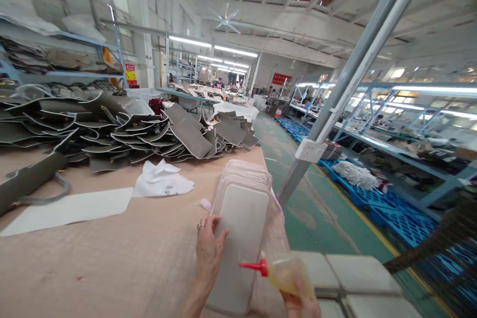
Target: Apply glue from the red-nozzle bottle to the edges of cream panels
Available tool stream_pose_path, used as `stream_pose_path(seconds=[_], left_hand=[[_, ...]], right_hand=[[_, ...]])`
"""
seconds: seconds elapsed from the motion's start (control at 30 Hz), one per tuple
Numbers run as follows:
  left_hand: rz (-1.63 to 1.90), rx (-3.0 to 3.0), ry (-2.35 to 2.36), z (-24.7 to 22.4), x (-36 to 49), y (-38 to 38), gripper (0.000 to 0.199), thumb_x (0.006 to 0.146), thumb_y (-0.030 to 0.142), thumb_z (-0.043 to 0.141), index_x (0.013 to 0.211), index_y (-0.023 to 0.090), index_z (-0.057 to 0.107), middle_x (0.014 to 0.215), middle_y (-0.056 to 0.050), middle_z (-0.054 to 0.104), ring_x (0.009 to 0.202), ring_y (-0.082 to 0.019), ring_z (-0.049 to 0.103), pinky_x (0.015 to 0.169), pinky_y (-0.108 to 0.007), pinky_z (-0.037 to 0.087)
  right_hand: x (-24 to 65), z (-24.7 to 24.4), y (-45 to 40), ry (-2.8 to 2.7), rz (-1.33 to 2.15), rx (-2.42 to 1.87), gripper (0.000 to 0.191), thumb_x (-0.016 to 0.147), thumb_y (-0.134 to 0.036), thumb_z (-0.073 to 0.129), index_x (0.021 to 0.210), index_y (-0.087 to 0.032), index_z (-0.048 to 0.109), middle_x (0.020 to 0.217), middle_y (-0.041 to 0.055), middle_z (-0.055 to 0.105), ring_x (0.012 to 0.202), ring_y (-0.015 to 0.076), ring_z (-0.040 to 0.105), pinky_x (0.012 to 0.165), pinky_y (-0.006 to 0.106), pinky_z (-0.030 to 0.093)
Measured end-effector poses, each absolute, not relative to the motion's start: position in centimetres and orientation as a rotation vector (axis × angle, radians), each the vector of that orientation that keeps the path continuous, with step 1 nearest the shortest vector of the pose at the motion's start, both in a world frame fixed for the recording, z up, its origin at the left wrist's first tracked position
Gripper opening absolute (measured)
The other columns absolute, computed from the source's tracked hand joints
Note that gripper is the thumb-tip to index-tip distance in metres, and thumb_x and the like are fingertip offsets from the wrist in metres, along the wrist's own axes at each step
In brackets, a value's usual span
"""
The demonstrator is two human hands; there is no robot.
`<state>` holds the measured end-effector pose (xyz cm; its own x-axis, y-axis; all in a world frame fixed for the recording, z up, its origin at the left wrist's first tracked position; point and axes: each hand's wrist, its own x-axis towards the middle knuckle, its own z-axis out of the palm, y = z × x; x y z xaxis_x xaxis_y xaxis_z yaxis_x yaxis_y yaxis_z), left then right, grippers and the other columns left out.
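Near the table's right edge lies a stack of pale, round-cornered panels [244,238], fanned out toward the back. My left hand [209,246] rests at the left edge of the top panel, fingers bent and apart, with a ring on one finger; nothing shows in its grasp. In my right hand [301,300] is a clear squeeze bottle [288,273] of yellowish liquid. Its red nozzle points left, over the lower part of the top panel. The bottle partly hides the fingers around it.
Dark grey-green pieces [149,134] are heaped across the table's back. White paper [162,180] and a pale strip [74,211] lie at the left, beside a dark rolled piece [32,181]. More pale panels [361,273] stand at the lower right, near a slanted metal post [335,94].
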<state>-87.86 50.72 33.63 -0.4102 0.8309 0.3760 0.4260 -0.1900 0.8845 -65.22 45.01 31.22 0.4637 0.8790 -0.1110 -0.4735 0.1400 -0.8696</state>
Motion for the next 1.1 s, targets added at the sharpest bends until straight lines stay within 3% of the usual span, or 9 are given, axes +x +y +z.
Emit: stream_pose_path(seconds=[0.13, 0.27, 0.4, 0.47, 0.57, 0.77, 0.9, 1.1], left_hand=[[1.638, 1.462, 1.774, 34.4, -87.5, 50.6, 0.023, 0.073, 0.033, 0.061, 0.089, 0.018, 0.055, 0.088, -0.007, 0.054, 0.084, -0.024, 0.054, 0.077, -0.041, 0.048], [1.612, 1.418, 1.776, 34.5, -87.4, 50.1, 0.03, 0.074, 0.035, 0.059, 0.098, 0.016, 0.055, 0.09, -0.007, 0.056, 0.084, -0.024, 0.055, 0.076, -0.041, 0.048], [1.589, 1.495, 1.731, 34.2, -87.8, 49.6, 0.037, 0.079, 0.026, 0.051, 0.114, 0.017, 0.051, 0.095, -0.008, 0.056, 0.088, -0.022, 0.056, 0.078, -0.038, 0.048], [1.565, 1.543, 1.745, 34.2, -88.0, 49.6, 0.035, 0.08, 0.025, 0.049, 0.113, 0.017, 0.055, 0.1, -0.01, 0.054, 0.091, -0.023, 0.055, 0.079, -0.038, 0.048], [1.554, 1.56, 1.77, 34.3, -88.0, 49.7, 0.034, 0.08, 0.024, 0.048, 0.111, 0.015, 0.058, 0.101, -0.011, 0.054, 0.094, -0.024, 0.055, 0.081, -0.039, 0.047], [1.602, 1.519, 1.793, 34.5, -87.1, 50.5, 0.04, 0.078, 0.023, 0.05, 0.116, 0.013, 0.056, 0.104, -0.013, 0.055, 0.1, -0.026, 0.053, 0.087, -0.041, 0.046], [1.623, 1.481, 1.866, 34.8, -86.6, 50.9, 0.048, 0.076, 0.023, 0.053, 0.122, 0.013, 0.053, 0.112, -0.015, 0.052, 0.106, -0.028, 0.051, 0.091, -0.043, 0.043], [1.708, 1.391, 1.794, 35.3, -87.3, 51.0, 0.037, 0.074, 0.023, 0.053, 0.11, 0.017, 0.06, 0.105, -0.012, 0.056, 0.101, -0.026, 0.055, 0.09, -0.041, 0.045]], right_hand=[[-64.3, 35.1, 46.9, -0.413, 1.063, -0.91, 0.047, 0.071, -0.048, 0.068, 0.104, -0.015, 0.059, 0.099, 0.0063, 0.065, 0.088, 0.0171, 0.063, 0.075, 0.033, 0.054], [-65.1, 38.8, 50.4, -0.437, 0.977, -0.833, 0.038, 0.076, -0.035, 0.067, 0.108, -0.017, 0.057, 0.112, 0.0055, 0.06, 0.094, 0.0155, 0.06, 0.078, 0.032, 0.052], [-66.8, 37.6, 50.1, -0.449, 0.986, -0.888, 0.048, 0.064, -0.03, 0.077, 0.106, -0.017, 0.057, 0.103, 0.0019, 0.063, 0.086, 0.0138, 0.061, 0.07, 0.026, 0.053], [-67.4, 35.4, 48.2, -0.431, 1.052, -0.955, 0.063, 0.05, -0.03, 0.083, 0.106, -0.016, 0.056, 0.092, 0.0001, 0.066, 0.077, 0.0158, 0.062, 0.062, 0.025, 0.053], [-67.3, 33.0, 45.5, -0.347, 1.137, -1.017, 0.061, 0.039, -0.031, 0.086, 0.091, -0.015, 0.06, 0.076, 0.0002, 0.066, 0.066, 0.0193, 0.063, 0.053, 0.027, 0.053], [-66.2, 35.1, 47.6, -0.294, 1.174, -0.854, 0.048, 0.058, -0.045, 0.076, 0.095, -0.018, 0.06, 0.089, 0.0004, 0.067, 0.088, 0.0165, 0.062, 0.078, 0.03, 0.053], [-67.5, 35.9, 49.2, -0.295, 1.231, -0.792, 0.041, 0.064, -0.046, 0.073, 0.092, -0.019, 0.061, 0.092, 0.0009, 0.067, 0.088, 0.0168, 0.063, 0.079, 0.034, 0.053], [-68.8, 34.6, 48.9, -0.26, 1.295, -0.745, 0.045, 0.065, -0.047, 0.073, 0.1, -0.021, 0.061, 0.094, 0.0011, 0.068, 0.091, 0.0161, 0.063, 0.078, 0.029, 0.053]])
